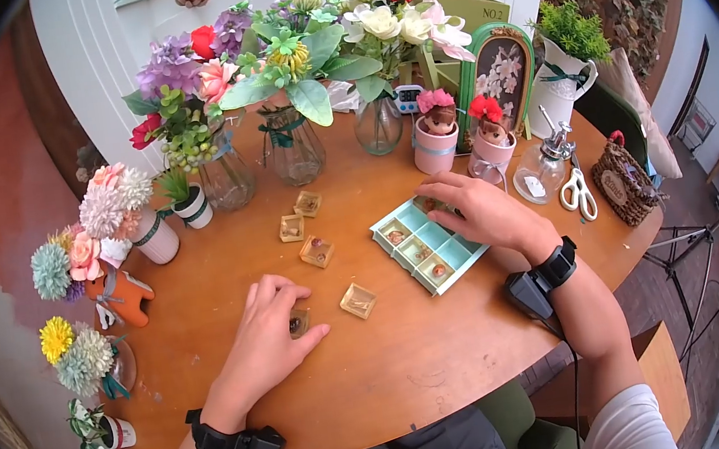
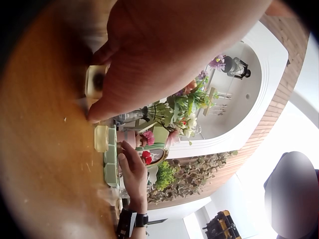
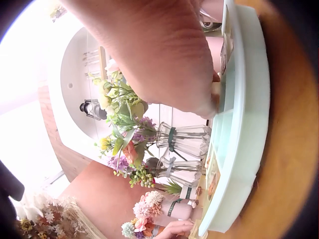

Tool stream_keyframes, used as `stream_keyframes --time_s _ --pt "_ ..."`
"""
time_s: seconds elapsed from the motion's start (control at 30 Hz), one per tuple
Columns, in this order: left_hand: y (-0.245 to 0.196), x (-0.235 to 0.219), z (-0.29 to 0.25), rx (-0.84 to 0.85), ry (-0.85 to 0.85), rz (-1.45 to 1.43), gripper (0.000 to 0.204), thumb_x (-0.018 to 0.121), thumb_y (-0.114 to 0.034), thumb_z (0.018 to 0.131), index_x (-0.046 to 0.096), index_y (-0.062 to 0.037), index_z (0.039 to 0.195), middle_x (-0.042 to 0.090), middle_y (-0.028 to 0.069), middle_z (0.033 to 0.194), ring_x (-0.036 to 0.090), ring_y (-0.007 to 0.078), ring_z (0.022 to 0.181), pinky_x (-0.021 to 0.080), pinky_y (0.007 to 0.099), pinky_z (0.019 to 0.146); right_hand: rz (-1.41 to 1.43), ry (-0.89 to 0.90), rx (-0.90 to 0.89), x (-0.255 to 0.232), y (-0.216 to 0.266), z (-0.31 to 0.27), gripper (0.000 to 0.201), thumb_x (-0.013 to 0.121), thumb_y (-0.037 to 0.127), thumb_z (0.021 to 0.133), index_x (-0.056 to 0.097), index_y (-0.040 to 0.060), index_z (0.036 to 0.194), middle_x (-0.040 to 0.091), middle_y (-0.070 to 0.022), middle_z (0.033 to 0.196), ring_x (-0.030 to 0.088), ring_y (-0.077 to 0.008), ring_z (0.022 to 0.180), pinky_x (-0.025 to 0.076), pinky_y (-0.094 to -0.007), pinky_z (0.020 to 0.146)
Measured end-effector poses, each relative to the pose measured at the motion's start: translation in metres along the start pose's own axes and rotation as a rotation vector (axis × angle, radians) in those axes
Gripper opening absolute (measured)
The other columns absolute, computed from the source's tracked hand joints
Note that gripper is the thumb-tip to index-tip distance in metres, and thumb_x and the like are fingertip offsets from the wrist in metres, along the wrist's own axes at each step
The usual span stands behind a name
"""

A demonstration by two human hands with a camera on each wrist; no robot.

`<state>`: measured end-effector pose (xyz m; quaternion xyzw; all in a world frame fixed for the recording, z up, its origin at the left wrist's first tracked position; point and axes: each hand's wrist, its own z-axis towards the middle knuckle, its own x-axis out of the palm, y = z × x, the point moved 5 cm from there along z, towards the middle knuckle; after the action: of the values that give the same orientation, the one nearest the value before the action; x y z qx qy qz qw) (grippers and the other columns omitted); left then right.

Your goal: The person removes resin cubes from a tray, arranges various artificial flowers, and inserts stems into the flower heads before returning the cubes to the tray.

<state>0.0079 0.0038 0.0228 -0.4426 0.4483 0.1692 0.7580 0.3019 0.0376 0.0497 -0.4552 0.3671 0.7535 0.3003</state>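
Observation:
My left hand (image 1: 263, 337) reaches over a small clear amber box (image 1: 299, 323) on the table. Its fingers are at the box's far side, and the thumb is spread a little away from it. In the left wrist view this box (image 2: 94, 82) shows a dark item inside. My right hand (image 1: 485, 211) bends over the pale mint compartment tray (image 1: 458, 277), pinching a small box (image 3: 216, 94) at a compartment; the fingertips are mostly hidden. Several tray compartments hold small boxes with trinkets, such as one box (image 1: 438, 270) at the near corner.
Loose small boxes lie between the hands and beyond: one box (image 1: 357, 300), another box (image 1: 316, 251), and two more farther back. Flower vases (image 1: 295, 153) line the back. Pink doll pots (image 1: 437, 145), a glass spray bottle (image 1: 537, 174), scissors (image 1: 579, 196) and a woven basket (image 1: 628, 178) stand right.

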Motion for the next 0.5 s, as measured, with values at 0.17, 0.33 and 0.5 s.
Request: stream_keyframes --time_s 0.17,0.33,0.5 --pt "0.0012 -0.0002 -0.0002 -0.012 -0.007 -0.010 0.041 0.080 -0.015 0.078 0.061 0.0010 0.111 0.052 0.0115 0.112 0.051 0.0295 0.108 0.046 0.0377 0.094 -0.021 0.016 0.024 0.0004 0.0044 -0.0016 0.034 0.061 0.009 0.092 0.058 -0.0001 0.125 0.060 -0.0151 0.121 0.065 -0.0353 0.101 0.053 -0.0409 0.089" --pt "0.0011 0.0005 -0.0002 0.010 0.003 -0.004 0.044 0.079 -0.021 0.081 0.060 0.0044 0.112 0.050 0.0140 0.113 0.050 0.0313 0.108 0.046 0.0396 0.092 -0.049 -0.023 0.017 0.0027 0.0046 -0.0015 0.034 0.062 0.008 0.091 0.059 -0.0001 0.124 0.061 -0.0144 0.118 0.063 -0.0340 0.105 0.052 -0.0405 0.090" --pt "-0.0009 -0.0009 0.0000 -0.006 0.015 -0.006 0.045 0.081 -0.020 0.078 0.061 0.0012 0.112 0.051 0.0120 0.114 0.051 0.0296 0.111 0.046 0.0374 0.095 -0.073 -0.021 -0.023 0.0011 0.0007 0.0008 0.031 0.066 0.009 0.088 0.063 -0.0011 0.118 0.063 -0.0144 0.119 0.063 -0.0331 0.106 0.052 -0.0401 0.091"
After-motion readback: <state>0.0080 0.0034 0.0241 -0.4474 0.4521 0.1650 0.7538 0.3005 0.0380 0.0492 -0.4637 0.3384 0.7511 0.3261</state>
